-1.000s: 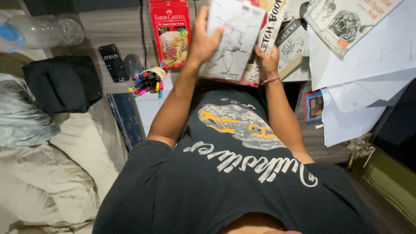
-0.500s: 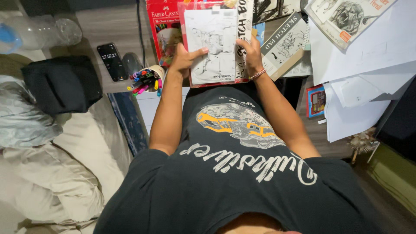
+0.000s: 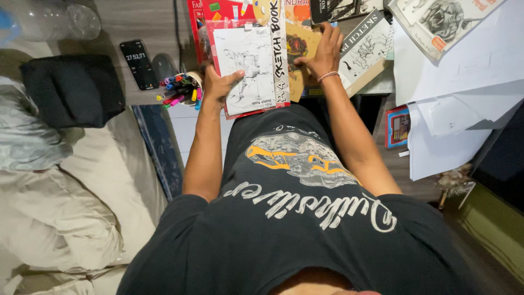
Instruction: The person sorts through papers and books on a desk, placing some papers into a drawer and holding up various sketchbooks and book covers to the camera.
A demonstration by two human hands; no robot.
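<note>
Off to the right of my right hand lies the biggest thing here, a spread of white paper sheets [image 3: 464, 104], overlapping one another and reaching past the desk edge. Well to the left of my left hand sits a black bag [image 3: 73, 90], and beyond it a clear plastic bottle [image 3: 54, 19] lies on its side.

Between my two hands is the white sketch pad [image 3: 251, 68], its cover showing an ink drawing and a red edge. My left hand [image 3: 218, 84] grips its left edge, thumb laid over the cover and fingers behind it. The pad sits tilted over the near edge of the desk, just above my lap.

My right hand [image 3: 326, 52] lies flat and open, fingers spread, pressing down on a tan, orange-printed book [image 3: 300, 54] that is partly tucked under the pad's right side. Just right of that hand lies another sketch book [image 3: 368, 46] with a grey drawn cover.

Just left of my left hand stands a cup of coloured markers [image 3: 183, 90], almost touching my wrist. Further left, a dark phone [image 3: 138, 63] lies flat with its screen lit.
</note>
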